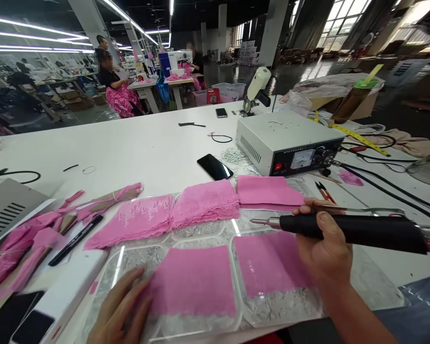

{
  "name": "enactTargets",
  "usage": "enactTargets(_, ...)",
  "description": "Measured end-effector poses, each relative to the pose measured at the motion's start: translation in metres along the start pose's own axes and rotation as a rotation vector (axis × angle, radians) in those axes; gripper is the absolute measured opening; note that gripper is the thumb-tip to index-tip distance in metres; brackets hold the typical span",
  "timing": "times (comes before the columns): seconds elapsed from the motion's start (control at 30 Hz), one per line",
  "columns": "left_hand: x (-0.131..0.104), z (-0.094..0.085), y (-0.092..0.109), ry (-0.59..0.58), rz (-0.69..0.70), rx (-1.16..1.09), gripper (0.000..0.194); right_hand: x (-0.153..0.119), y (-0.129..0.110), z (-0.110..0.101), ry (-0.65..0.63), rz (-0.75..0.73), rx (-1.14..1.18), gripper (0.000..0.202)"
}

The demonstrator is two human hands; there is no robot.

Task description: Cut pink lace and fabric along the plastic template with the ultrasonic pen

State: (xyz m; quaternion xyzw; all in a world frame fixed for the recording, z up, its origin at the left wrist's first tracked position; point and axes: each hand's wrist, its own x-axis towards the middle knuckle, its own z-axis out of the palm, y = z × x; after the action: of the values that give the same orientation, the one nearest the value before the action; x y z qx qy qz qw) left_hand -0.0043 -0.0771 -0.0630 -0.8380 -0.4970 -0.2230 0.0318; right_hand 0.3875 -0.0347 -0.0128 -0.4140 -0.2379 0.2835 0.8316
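My right hand (327, 248) is wrapped round a black handheld tool (361, 231) whose metal tip points left, with slim tweezers (365, 210) held alongside. Below the tip, a pink fabric piece (268, 265) lies on the marbled mat (272, 308). Another pink piece (197, 282) is flat to its left, and my left hand (123, 308) rests at its left edge, fingers spread. Behind them are a lace-patterned pink stack (139, 217), a scallop-edged pink stack (206, 203) and a plain pink stack (267, 191).
A grey control box (290, 143) with cables stands at the back right, near a phone (215, 167). Pink strips (32, 229), a black marker (75, 240) and a white box (64, 291) lie left. Beyond the table (129, 138), people sit and stand.
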Motion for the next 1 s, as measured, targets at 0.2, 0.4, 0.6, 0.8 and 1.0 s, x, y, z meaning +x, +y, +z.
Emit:
enactTargets(0.2,0.072,0.011,0.036,-0.065,0.281,-0.281,0.023,0.003,0.008,-0.007,0.092,0.024,-0.055,0.024)
enactTargets(0.4,0.128,0.030,0.079,-0.266,0.474,-0.429,0.030,0.000,0.003,-0.028,0.101,0.122,-0.129,0.038)
enactTargets(0.6,0.152,0.035,0.093,-0.444,0.559,-0.446,0.024,-0.007,-0.013,-0.062,-0.050,0.251,-0.436,0.048)
enactTargets(0.8,0.158,0.043,0.088,-0.470,0.577,-0.514,0.023,-0.029,-0.040,-0.078,-0.306,0.414,-0.718,0.034)
enactTargets(1.0,0.158,0.047,0.085,-0.517,0.563,-0.573,0.025,-0.069,-0.039,-0.062,-0.524,0.496,-0.758,0.027)
